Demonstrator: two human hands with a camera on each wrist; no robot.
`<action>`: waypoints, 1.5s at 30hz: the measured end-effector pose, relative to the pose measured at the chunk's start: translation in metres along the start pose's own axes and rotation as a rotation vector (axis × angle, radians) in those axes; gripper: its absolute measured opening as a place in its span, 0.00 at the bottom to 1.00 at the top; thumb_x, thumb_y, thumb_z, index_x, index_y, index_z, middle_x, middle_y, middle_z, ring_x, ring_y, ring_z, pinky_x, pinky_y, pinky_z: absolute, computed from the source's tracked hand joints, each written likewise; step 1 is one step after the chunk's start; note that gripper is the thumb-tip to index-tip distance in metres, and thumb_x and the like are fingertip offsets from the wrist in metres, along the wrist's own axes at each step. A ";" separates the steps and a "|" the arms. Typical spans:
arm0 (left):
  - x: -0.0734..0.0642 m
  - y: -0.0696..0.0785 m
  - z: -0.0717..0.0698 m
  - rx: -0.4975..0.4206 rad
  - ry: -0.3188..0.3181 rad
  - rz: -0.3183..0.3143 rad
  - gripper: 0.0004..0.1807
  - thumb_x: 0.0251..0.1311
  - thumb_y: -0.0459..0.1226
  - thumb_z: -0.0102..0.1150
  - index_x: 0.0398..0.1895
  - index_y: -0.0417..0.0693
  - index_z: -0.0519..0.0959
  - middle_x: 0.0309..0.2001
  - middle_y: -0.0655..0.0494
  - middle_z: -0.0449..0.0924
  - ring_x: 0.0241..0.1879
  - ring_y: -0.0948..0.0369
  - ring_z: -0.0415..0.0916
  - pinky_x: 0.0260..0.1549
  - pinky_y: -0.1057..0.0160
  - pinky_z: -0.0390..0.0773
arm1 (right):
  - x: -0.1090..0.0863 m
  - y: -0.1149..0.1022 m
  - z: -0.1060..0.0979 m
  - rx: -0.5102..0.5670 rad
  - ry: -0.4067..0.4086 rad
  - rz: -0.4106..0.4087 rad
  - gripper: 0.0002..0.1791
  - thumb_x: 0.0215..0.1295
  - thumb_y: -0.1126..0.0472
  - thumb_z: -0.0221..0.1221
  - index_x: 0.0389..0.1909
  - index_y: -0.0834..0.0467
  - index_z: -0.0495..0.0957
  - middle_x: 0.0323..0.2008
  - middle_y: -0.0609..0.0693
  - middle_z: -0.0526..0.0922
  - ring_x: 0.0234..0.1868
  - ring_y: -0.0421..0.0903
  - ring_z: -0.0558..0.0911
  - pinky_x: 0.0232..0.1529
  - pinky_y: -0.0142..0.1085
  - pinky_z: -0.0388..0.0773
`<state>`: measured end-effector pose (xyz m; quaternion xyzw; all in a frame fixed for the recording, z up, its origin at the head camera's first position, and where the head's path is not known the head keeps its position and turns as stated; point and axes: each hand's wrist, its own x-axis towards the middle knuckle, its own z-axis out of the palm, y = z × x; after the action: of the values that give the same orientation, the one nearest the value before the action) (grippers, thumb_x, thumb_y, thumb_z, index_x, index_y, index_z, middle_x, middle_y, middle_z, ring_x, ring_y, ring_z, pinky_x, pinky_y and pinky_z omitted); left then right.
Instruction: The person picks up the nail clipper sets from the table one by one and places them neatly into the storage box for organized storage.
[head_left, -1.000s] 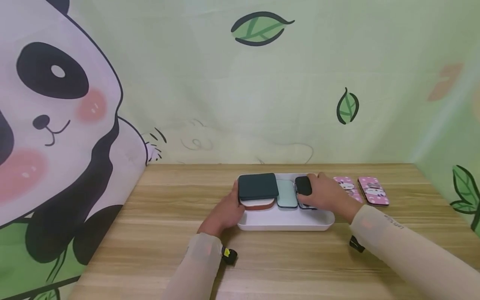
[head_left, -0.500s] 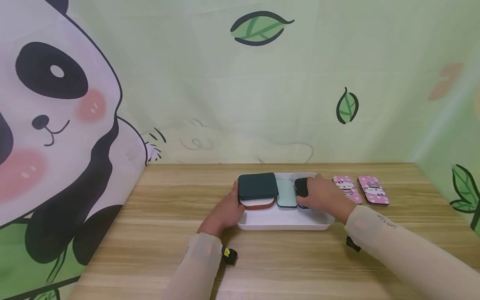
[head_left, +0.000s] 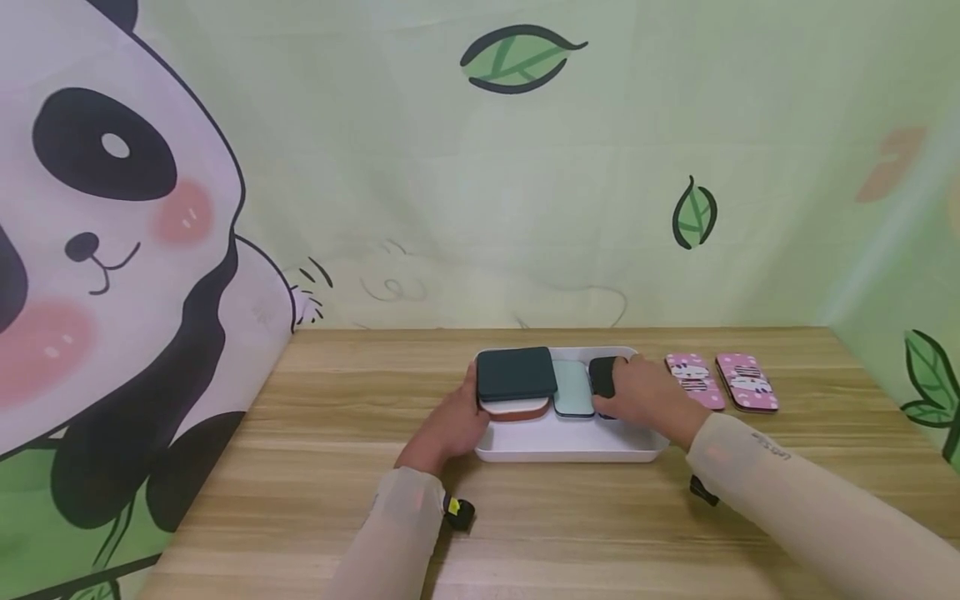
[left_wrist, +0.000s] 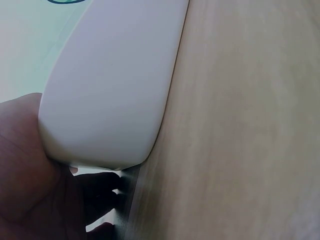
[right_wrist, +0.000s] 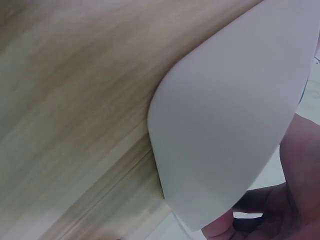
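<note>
A white tray (head_left: 570, 450) stands on the table with flat, round-cornered cases in it. My left hand (head_left: 453, 417) holds the tray's left end; in the left wrist view its fingers (left_wrist: 100, 195) bend around that end. On the left, a dark green case (head_left: 516, 373) lies on top of a white-and-brown one (head_left: 516, 410). A mint case (head_left: 573, 389) sits beside them. My right hand (head_left: 651, 396) reaches over the tray's right side and grips a black case (head_left: 602, 377), covering much of it. The right wrist view hides that case behind the tray wall (right_wrist: 225, 110).
Two pink patterned cases, a left one (head_left: 694, 381) and a right one (head_left: 747, 382), lie on the wooden table (head_left: 360, 375) to the tray's right. A printed panda-and-leaf backdrop (head_left: 420, 192) rises behind the table.
My right hand has shifted slightly left and settled lower with the black case, uncovering more of the left pink case. The left hand and tray stay in place.
</note>
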<state>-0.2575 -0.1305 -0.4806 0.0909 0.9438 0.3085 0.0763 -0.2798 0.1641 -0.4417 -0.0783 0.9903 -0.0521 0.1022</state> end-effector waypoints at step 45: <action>0.000 0.001 0.002 -0.013 0.007 -0.002 0.42 0.72 0.39 0.43 0.82 0.49 0.34 0.79 0.49 0.52 0.73 0.54 0.60 0.73 0.50 0.58 | -0.024 0.141 -0.023 -0.047 0.169 0.080 0.32 0.69 0.51 0.51 0.56 0.79 0.68 0.47 0.77 0.75 0.48 0.73 0.74 0.50 0.66 0.72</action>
<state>-0.2571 -0.1285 -0.4821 0.0881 0.9422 0.3147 0.0737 -0.2816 0.3082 -0.4317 -0.0363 0.9987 -0.0314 0.0183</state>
